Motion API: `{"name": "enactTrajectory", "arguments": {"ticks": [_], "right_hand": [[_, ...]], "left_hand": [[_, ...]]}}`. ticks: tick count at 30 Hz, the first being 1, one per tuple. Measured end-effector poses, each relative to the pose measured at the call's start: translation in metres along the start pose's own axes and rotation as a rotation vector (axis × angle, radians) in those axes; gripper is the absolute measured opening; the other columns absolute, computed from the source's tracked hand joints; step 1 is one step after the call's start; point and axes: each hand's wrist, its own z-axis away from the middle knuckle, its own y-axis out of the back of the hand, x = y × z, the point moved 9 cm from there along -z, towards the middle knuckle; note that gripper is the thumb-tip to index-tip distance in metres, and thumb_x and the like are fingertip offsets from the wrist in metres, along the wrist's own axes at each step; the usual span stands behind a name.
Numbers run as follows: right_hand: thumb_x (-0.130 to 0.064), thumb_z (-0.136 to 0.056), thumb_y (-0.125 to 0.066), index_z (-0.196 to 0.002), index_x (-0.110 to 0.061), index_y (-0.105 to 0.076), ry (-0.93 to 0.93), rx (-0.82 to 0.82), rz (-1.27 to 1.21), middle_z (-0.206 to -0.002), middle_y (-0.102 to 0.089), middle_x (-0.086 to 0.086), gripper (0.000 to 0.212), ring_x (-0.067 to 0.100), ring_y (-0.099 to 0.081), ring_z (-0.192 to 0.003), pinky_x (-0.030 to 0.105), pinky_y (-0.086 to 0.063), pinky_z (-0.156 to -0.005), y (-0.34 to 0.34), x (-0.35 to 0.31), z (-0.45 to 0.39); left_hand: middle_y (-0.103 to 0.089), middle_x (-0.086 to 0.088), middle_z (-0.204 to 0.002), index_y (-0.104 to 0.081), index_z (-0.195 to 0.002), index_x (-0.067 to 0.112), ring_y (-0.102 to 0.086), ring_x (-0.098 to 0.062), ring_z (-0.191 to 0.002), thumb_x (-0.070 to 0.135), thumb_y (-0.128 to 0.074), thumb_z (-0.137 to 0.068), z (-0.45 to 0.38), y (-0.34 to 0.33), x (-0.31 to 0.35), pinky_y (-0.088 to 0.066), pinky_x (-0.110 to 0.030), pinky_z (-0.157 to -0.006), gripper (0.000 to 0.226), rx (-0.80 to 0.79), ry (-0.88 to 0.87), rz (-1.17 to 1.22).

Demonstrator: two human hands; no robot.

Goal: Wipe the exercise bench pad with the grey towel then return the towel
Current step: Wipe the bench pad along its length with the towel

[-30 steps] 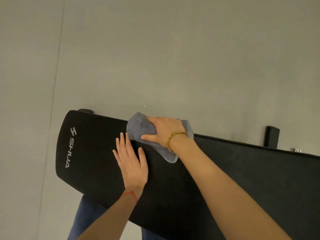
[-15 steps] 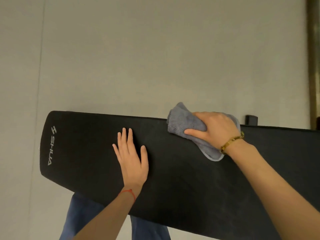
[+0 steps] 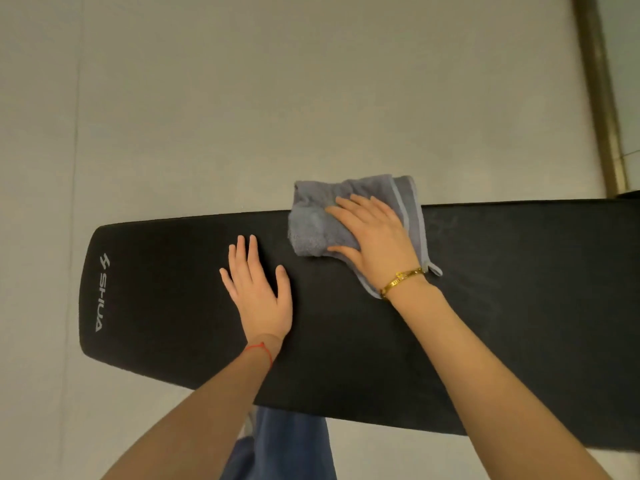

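Centrally, a long black exercise bench pad [image 3: 485,323] runs across the view from left to right above a pale grey floor [image 3: 242,98], with a white logo and the lettering "SHUA" [image 3: 99,299] printed near its rounded left end. The grey towel [image 3: 311,223], folded and bunched, lies on the far edge of the pad, its upper part overhanging that edge. The right hand [image 3: 374,237] lies palm down on the towel with fingers extended and slightly spread, pressing the cloth flat against the pad rather than closing around it; a gold bracelet [image 3: 401,278] circles the wrist. The left hand [image 3: 258,292] rests flat on the bare pad just to the left of the towel, fingers straight, thumb out, holding nothing; a red string [image 3: 259,349] circles that wrist. Blue trousers [image 3: 291,445] show below the pad's near edge. A brass-coloured strip [image 3: 602,98] runs down the upper right corner.
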Motion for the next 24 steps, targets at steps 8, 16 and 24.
{"name": "enactTrajectory", "arguments": {"ticks": [8, 16, 24], "right_hand": [[-0.057, -0.092, -0.042, -0.146, -0.022, -0.037, -0.024, -0.004, 0.101, -0.155, -0.032, 0.001, 0.065, 0.021, -0.023, -0.146, 0.042, -0.012, -0.121, -0.007, -0.030, 0.133], [-0.067, -0.092, -0.027, -0.145, -0.027, -0.038, 0.013, -0.008, 0.239, -0.155, -0.032, -0.002, 0.067, 0.021, -0.022, -0.146, 0.043, -0.014, -0.121, -0.042, -0.082, 0.198], [-0.063, -0.092, -0.041, -0.144, -0.021, -0.042, 0.141, 0.360, 0.446, -0.151, -0.039, 0.008, 0.066, 0.029, -0.034, -0.140, 0.051, -0.027, -0.115, -0.073, -0.118, 0.256]], "left_hand": [[-0.014, -0.001, -0.163, -0.021, -0.154, 0.018, -0.004, -0.016, -0.152, 0.033, -0.035, -0.101, 0.044, 0.011, -0.019, -0.007, -0.049, -0.124, 0.057, -0.175, -0.359, -0.072], [-0.017, 0.002, -0.163, -0.023, -0.154, 0.019, -0.007, -0.013, -0.152, 0.032, -0.034, -0.101, 0.107, 0.026, -0.088, -0.013, -0.048, -0.123, 0.056, -0.183, -0.569, -0.139], [-0.035, 0.000, -0.156, -0.040, -0.148, 0.013, -0.023, -0.012, -0.149, 0.027, -0.037, -0.101, 0.116, 0.028, -0.107, -0.021, -0.046, -0.121, 0.049, 0.069, -0.733, 0.043]]}}
